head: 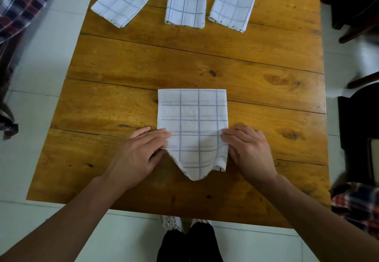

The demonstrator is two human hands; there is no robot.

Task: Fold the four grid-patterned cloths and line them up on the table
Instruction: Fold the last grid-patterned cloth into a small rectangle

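- Head view: three folded cloths [185, 1] lie in a row at the far edge of the table [266, 73]; the fourth cloth [192, 122] sits near the person.
- Left hand [141, 153] and right hand [248, 151] pinch its near side edges, lifting them.
- Likely step: the final fold; next, carry the near end evenly to the far edge.

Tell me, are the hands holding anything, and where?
Yes: the fourth cloth, left hand on its left edge, right hand on its right edge, near its lifted end.
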